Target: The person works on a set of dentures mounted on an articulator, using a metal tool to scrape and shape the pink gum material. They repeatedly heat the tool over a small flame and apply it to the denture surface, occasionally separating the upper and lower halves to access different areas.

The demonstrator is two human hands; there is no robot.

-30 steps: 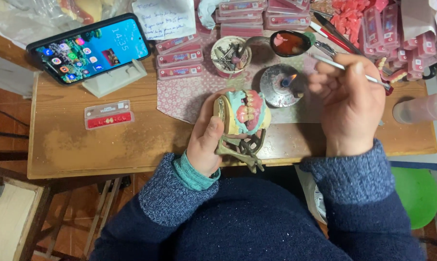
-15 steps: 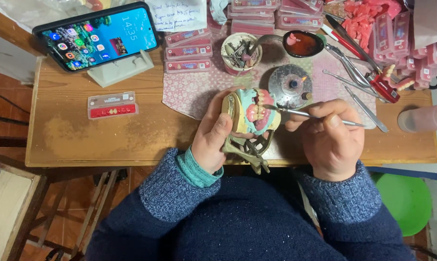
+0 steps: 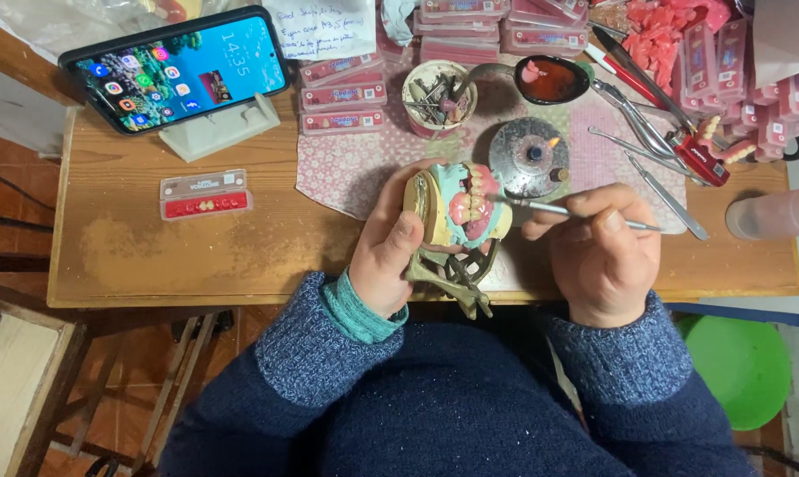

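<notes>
My left hand (image 3: 388, 249) grips a dental model (image 3: 459, 209) with pink gums and white teeth, mounted on a brass articulator frame (image 3: 452, 276). It is held tilted above the near edge of the wooden table (image 3: 152, 256). My right hand (image 3: 601, 252) holds a thin metal wax tool (image 3: 558, 210) like a pen. The tool's tip touches the teeth on the model's right side. Just behind the model stands a small round burner (image 3: 527, 157) with a tiny flame.
A phone (image 3: 179, 66) leans on a white stand at the back left, with a small flat box of teeth (image 3: 205, 194) nearby. Behind lie pink tooth cards (image 3: 342, 95), a cup of tools (image 3: 437, 95), a spoon with red wax (image 3: 550, 79), metal instruments (image 3: 647, 132) and a plastic bottle (image 3: 775, 212).
My right hand came down from the back right near the spoon to the model, and the tool's tip now rests on the teeth. My left hand has turned the model slightly.
</notes>
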